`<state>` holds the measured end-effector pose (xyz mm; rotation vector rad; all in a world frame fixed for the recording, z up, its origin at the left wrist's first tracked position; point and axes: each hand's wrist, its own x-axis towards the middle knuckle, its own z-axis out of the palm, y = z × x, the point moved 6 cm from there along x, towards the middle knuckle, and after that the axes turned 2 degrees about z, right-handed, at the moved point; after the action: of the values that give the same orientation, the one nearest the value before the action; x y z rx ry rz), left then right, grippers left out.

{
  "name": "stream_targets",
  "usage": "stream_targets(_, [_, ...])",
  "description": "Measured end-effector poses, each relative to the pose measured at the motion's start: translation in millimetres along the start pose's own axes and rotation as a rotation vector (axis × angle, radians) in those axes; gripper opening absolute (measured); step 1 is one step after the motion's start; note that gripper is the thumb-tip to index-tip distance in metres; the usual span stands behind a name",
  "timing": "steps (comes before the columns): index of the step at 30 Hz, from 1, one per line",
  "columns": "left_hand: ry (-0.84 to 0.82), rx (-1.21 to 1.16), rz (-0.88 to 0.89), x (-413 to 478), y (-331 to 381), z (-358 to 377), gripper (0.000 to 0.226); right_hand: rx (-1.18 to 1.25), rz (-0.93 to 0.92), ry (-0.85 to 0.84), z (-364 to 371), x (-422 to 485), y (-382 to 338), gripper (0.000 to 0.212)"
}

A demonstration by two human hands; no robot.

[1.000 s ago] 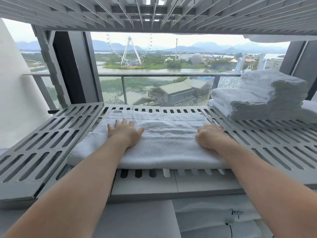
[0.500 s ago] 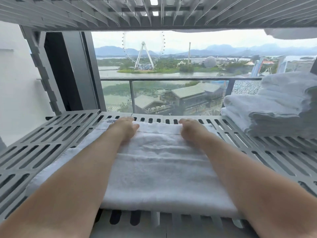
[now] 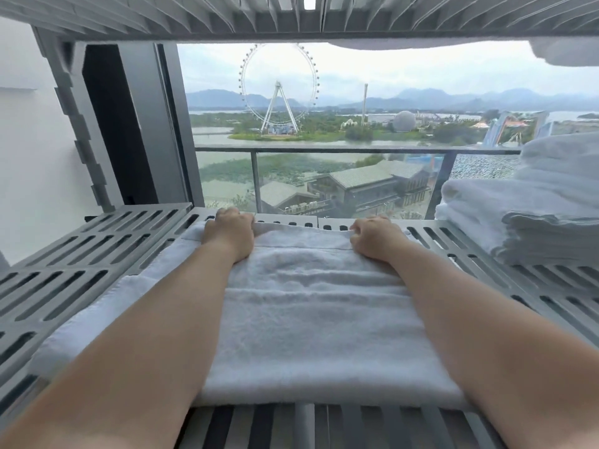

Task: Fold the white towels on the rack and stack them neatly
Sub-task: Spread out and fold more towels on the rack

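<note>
Head view, the only view: a white towel [image 3: 311,319], already doubled into a long band, lies flat on the slatted grey rack [image 3: 74,254] and runs from the near edge of the shelf to almost its far edge. Both forearms reach out over it. The left hand [image 3: 228,234] and right hand [image 3: 376,238] sit at the towel's far hem, well apart from each other, one toward each far corner. Both are curled, knuckles up, and appear closed on the hem; the fingertips are hidden under the hands, so the pinch itself cannot be confirmed. Judgement: the two-corner hold keeps the hem straight and taut so the far end can be drawn toward the person and laid over the near half without skewing. The towel lies flat because the shelf bears its whole length; light ripples cross its middle. Relative to the hands, most of the towel lies nearer the camera, under and between the forearms; only a thin strip of hem shows beyond the knuckles. At right on the same shelf stands the stack of folded towels [image 3: 531,218], apart from the working towel, with bare slats between. Judgement: this fold is mid-way; placing on the stack is not yet done.
</note>
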<state>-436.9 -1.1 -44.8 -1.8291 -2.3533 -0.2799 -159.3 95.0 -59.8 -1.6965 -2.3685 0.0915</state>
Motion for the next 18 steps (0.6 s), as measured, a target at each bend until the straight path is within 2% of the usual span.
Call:
stream_targets(3, [0.109, 0.031, 0.03, -7.3, 3.5, -8.8, 0.025, -0.024, 0.005, -0.055, 3.1, -4.1, 1.5, 0.041])
stream_targets(8, [0.242, -0.036, 0.091, -17.7, 4.8, -16.4, 0.02, 0.0, -0.016, 0.066, -5.4, -10.4, -2.4, 0.046])
stream_targets(13, [0.284, -0.041, 0.092, -21.3, 5.0, -13.6, 0.019, 0.027, -0.061, 0.187, -13.8, -20.3, -8.1, 0.04])
stream_targets(18, [0.246, -0.121, 0.053, -24.1, 5.2, -22.3, 0.024, 0.016, -0.083, 0.293, -27.3, -29.3, -17.5, 0.042])
